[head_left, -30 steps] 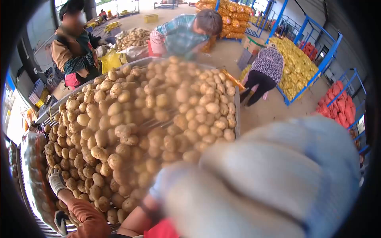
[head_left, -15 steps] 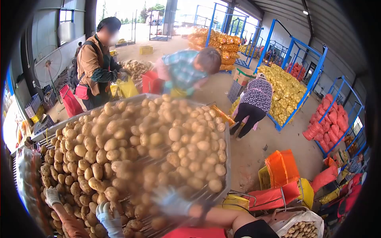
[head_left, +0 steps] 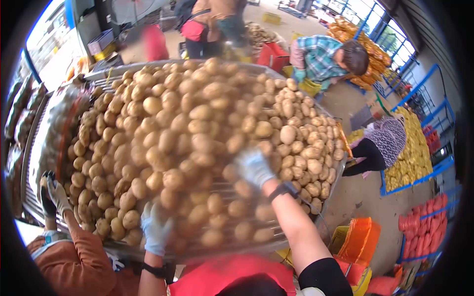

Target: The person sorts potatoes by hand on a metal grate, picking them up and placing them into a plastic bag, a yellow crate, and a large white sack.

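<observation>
Potatoes (head_left: 202, 113) cover a slatted metal sorting table (head_left: 234, 197), some of them smeared by motion. My right hand (head_left: 254, 167), in a pale glove with a dark band at the wrist, reaches over the middle of the pile. Its fingers are stretched out against the potatoes and blurred. Nearer my body, my left hand (head_left: 155, 229) wears a light blue glove. Thumb and fingers stand apart beside the potatoes at the near edge, with nothing seen in the grasp.
At my left a co-worker's gloved hands (head_left: 55, 197) are near a full mesh sack (head_left: 52, 143). Across the table, a person in a checked shirt (head_left: 318, 61) bends over. Another person stoops by yellow sacks (head_left: 405, 158). Orange bags (head_left: 360, 241) and red sacks (head_left: 423, 222) lie to the right.
The view has turned and dropped toward the table. My right hand has moved farther in over the pile. Potatoes have shifted, and more bare slats show near my body.
</observation>
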Motion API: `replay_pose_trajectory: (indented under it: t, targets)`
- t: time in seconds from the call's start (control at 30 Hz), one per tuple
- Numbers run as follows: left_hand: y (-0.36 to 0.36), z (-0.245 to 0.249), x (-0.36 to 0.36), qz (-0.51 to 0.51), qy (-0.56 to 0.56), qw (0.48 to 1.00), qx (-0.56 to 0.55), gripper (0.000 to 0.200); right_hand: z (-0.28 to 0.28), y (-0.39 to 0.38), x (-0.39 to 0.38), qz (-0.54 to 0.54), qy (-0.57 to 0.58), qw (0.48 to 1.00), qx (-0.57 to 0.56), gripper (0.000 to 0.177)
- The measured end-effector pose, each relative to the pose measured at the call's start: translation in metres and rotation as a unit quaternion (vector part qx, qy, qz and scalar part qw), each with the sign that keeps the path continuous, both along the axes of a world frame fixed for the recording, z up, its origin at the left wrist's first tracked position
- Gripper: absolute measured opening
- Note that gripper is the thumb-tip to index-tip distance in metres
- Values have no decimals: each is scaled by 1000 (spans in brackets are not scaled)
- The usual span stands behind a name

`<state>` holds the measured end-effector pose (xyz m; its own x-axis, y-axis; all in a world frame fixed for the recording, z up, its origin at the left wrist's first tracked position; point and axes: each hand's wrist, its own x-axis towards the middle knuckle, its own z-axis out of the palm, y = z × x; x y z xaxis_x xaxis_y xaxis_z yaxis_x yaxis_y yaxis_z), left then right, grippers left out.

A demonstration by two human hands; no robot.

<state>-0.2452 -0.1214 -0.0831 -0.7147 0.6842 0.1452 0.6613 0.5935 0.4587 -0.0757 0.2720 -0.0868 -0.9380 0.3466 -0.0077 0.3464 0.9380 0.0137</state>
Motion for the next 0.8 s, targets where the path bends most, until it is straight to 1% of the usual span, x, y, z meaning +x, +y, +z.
replay_pose_trajectory:
  t: [0.03, 0.07, 0.1, 0.13, 0.17, 0.2, 0.23, 0.27, 0.3, 0.33, 0.37, 0.4, 0.47, 0.5, 0.57, 0.6, 0.67, 0.7, 0.77, 0.8]
  targets:
    - [1, 5, 6, 13, -20, 1000, -9, 77, -26, 26, 1, -68, 180, 970, 149, 35]
    - [-2, 0, 8, 15, -19, 1000, -18, 79, -16, 36, -2, -194, 172, 952, 162, 32]
    - [-3, 2, 15, 22, -16, 999, -31, 80, 5, 38, -12, -306, 109, 945, 35, 32]
    - [-1, 3, 20, 25, -14, 999, -42, 81, 0, 44, -27, -319, 149, 935, 31, 26]
    - [-2, -8, 25, 20, 0, 999, -46, 84, 21, 24, -43, -233, 193, 953, 25, 27]
    - [0, -6, 27, 26, -9, 998, -53, 85, 54, -10, -67, -146, 238, 960, 17, 27]
    - [4, -1, 28, 33, -16, 998, -60, 86, 70, -42, -89, -53, 264, 962, -38, 26]
    - [6, 3, 28, 38, -21, 997, -66, 86, 94, -75, -108, 41, 242, 959, -143, 26]
    - [5, 1, 26, 37, -16, 997, -71, 86, 78, -104, -127, 124, 280, 942, -141, 39]
    - [4, 1, 24, 34, -13, 997, -69, 86, 72, -133, -140, 131, 193, 958, -168, 56]
    - [3, 1, 24, 31, -11, 997, -67, 85, 75, -156, -152, 104, 67, 970, -208, 66]
    - [2, 1, 25, 27, -11, 997, -66, 85, 50, -172, -155, 91, 94, 984, -123, 69]
    - [0, 1, 25, 16, 2, 998, -63, 81, 42, -169, -148, 57, 53, 992, -96, 68]
    - [-1, 0, 25, 14, 8, 998, -60, 79, 53, -167, -142, 53, 27, 994, -93, 66]
    - [-4, 9, 22, 10, -16, 998, -60, 73, 73, -162, -123, 46, -28, 994, -90, 64]
    - [-5, 13, 19, 8, -27, 998, -61, 70, 72, -160, -113, 43, -13, 997, -66, 62]
    - [-9, 13, 12, -8, -1, 1000, -12, 65, 67, -160, -85, 34, 16, 999, -16, 59]
    - [-10, 12, 11, -17, 11, 1000, 12, 62, 55, -152, -69, 24, 47, 999, -13, 58]
    - [-6, 21, 11, -35, 17, 999, 31, 58, 54, -135, -32, 9, 163, 986, -33, 56]
    - [0, 25, 10, -43, 22, 998, 43, 56, 43, -121, -16, -11, 196, 980, -23, 58]
